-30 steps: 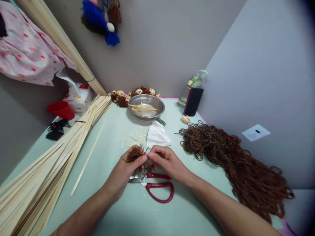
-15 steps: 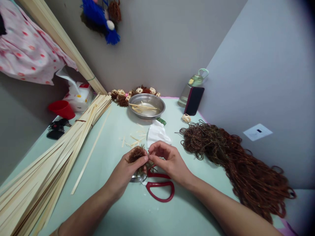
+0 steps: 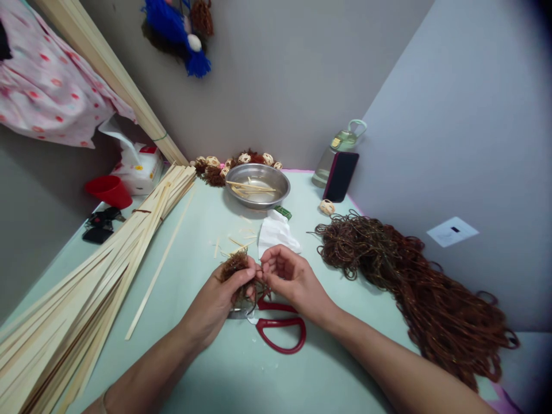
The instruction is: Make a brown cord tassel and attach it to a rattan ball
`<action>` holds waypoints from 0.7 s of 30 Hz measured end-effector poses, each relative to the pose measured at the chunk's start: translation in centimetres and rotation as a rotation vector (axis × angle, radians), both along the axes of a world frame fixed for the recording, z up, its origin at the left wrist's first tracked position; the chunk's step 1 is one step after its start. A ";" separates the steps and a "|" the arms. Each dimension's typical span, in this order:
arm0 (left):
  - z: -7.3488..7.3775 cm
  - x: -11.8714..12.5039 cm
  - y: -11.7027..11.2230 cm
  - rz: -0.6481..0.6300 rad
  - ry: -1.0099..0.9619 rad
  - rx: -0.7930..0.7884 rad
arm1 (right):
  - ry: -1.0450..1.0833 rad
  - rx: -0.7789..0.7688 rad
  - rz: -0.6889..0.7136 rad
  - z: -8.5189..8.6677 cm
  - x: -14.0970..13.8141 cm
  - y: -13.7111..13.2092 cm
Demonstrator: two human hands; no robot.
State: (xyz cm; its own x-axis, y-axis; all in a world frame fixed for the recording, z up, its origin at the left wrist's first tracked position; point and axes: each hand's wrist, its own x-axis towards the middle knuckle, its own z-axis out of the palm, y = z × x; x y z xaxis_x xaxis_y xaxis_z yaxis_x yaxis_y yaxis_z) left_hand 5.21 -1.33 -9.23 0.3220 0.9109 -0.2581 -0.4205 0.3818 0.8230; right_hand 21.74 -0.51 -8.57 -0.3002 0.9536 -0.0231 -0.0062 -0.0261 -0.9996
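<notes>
My left hand (image 3: 223,296) is closed around a small bundle of brown yarn (image 3: 235,265), whose frayed ends stick out above and below the fingers. Close beside it, my right hand (image 3: 294,280) pinches a dark strand of the yarn between thumb and fingertips; the fingertips of both hands nearly meet. Under the hands lie scissors (image 3: 282,336) with red handles, their blades partly hidden by my left hand. Just beyond is a crumpled white tissue (image 3: 276,233).
Wood strips (image 3: 107,259) lie along the left. A metal bowl (image 3: 259,201) with water and strips stands at the back. To the right are a yarn heap (image 3: 431,293), a woven ball (image 3: 326,207), a phone (image 3: 340,177) and a bottle (image 3: 323,167). A red cup (image 3: 110,192) sits far left.
My hands have moved slightly apart, with a short dark strand now showing between them. The yarn bundle has turned a little and shifted left in my left hand.
</notes>
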 end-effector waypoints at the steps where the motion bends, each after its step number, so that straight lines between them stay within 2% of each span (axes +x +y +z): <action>1: 0.1 0.0 0.0 -0.003 -0.005 0.012 | 0.022 -0.021 0.011 -0.1 -0.1 0.0; 4: 0.4 0.1 0.0 0.037 0.011 0.056 | 0.072 -0.051 0.024 -0.3 -0.2 0.0; 9: -0.2 0.2 0.1 0.117 0.074 0.084 | 0.078 -0.051 -0.086 0.2 -0.1 0.0; 14: -0.4 0.2 0.0 0.088 0.065 0.077 | 0.056 -0.105 -0.030 0.4 0.1 0.2; 21: -0.2 0.2 0.2 0.055 0.004 0.037 | 0.111 -0.241 0.073 -0.4 0.2 0.5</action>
State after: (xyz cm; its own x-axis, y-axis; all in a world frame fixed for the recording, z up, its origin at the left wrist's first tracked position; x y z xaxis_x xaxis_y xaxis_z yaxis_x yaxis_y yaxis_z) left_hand 5.37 -1.16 -9.47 0.2706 0.9359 -0.2254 -0.4362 0.3279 0.8380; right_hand 21.96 -0.06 -8.93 -0.3815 0.9002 -0.2102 -0.1048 -0.2680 -0.9577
